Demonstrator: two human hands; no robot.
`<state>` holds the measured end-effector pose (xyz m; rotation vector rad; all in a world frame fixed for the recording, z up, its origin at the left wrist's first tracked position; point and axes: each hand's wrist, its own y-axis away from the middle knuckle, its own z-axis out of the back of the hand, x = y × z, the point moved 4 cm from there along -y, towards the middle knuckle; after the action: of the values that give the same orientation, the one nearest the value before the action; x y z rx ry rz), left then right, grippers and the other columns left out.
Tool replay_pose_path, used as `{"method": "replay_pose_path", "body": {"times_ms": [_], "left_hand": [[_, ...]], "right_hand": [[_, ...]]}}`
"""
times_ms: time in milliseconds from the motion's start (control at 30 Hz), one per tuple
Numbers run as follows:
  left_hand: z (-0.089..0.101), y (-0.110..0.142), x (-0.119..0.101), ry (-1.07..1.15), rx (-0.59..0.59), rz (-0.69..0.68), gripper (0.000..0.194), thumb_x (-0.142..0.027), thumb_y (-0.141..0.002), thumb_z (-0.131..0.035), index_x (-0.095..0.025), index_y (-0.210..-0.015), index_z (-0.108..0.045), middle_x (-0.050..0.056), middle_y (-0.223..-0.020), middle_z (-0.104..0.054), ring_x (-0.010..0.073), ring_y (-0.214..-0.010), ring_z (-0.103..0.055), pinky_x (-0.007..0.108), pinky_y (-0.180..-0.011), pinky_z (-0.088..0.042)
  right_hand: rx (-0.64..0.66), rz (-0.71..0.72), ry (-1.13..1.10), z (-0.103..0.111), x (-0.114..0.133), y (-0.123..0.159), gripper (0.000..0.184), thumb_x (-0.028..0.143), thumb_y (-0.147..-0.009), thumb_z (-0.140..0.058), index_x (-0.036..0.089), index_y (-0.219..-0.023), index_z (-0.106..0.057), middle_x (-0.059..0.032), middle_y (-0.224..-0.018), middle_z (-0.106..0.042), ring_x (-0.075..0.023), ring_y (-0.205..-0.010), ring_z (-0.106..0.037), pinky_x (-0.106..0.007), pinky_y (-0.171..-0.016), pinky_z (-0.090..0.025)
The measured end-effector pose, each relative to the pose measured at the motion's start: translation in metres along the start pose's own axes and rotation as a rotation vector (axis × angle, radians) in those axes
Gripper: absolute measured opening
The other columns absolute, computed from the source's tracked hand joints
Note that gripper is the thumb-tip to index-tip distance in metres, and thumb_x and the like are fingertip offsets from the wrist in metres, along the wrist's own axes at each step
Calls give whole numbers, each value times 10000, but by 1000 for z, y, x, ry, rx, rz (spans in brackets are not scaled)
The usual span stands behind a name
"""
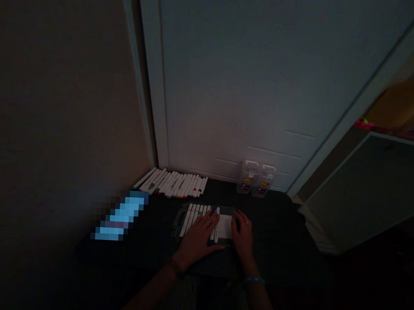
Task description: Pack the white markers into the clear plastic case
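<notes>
A clear plastic case (177,223) lies on the dark table in front of me, with a row of white markers (188,220) in its left part. My left hand (200,235) lies over the row, fingers stretched out and partly covering the markers. Just right of its fingertips are white markers with dark blue ends (216,229). A plain white area (225,226) shows in the case between my hands. At the case's right end, my right hand (243,233) has its fingers curled round the edge, thumb on the inner side. The underside of that grip is hidden.
Many more white markers (177,183) lie side by side at the back left. Two clear plastic cases with labels (256,180) stand upright against the white panel (207,141). A blurred-out bright rectangle (122,217) lies at the left. The light is dim.
</notes>
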<state>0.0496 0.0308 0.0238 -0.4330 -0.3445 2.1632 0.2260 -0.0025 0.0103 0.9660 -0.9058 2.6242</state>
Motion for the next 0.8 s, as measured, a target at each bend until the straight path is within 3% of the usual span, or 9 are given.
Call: {"method": "replay_pose_path", "body": {"times_ms": [200, 533, 800], "left_hand": [[-1, 4, -3, 17, -14, -4, 775, -657, -778, -477, -253, -1410, -284, 71, -1479, -297, 270, -1350, -276, 450, -1060, -332], [4, 6, -9, -9, 11, -8, 743, -622, -831, -422, -239, -1435, -220, 75, -1504, -231, 258, -1372, -219, 437, -1081, -299], [7, 9, 19, -124, -41, 106, 613, -547, -897, -341, -236, -1422, -275, 62, -1484, -287, 270, -1368, -228, 480, -1089, -236]], "right_hand": [[57, 121, 59, 1, 13, 1, 337, 292, -886, -454, 278, -1202, -569, -59, -1299, -491, -224, -1205, -410, -422, -996, -353], [57, 123, 42, -1, 10, 0, 327, 270, -889, -448, 262, -1185, -584, -57, -1243, -538, -220, -1171, -428, -413, -984, -367], [39, 117, 29, 2, 15, 0, 329, 277, -894, -437, 247, -1190, -580, -59, -1227, -557, -210, -1168, -436, -407, -986, -362]]}}
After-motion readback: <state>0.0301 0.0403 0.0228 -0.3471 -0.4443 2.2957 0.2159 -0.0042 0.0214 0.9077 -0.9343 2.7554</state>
